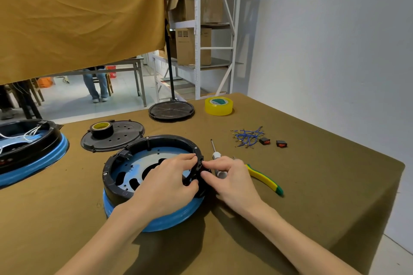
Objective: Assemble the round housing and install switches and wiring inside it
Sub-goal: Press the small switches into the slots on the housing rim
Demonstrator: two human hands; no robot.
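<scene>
The round housing (154,176), a black ring on a blue base, sits on the bench (312,185) right in front of me. My left hand (169,182) reaches inside it, fingers curled around the right-hand wall; my right hand (225,176) meets it from outside, fingertips pinching a small black part at that wall, probably a switch, though my fingers hide most of it.

I count two loose rocker switches (272,142) with red faces, well apart from the housing on the right, just beside one bundle of short blue wires (248,137). There are two black lids: one (112,137) behind the housing with a roll of black tape (101,129) resting on it, and another (171,110) farther back. One roll of yellow tape (219,106) stands near that; its label is too small to read. One screwdriver (215,154) and one yellow-and-green handled tool (266,178) lie just beside my right hand. A second housing (29,147) with white wires sits at the left edge.
</scene>
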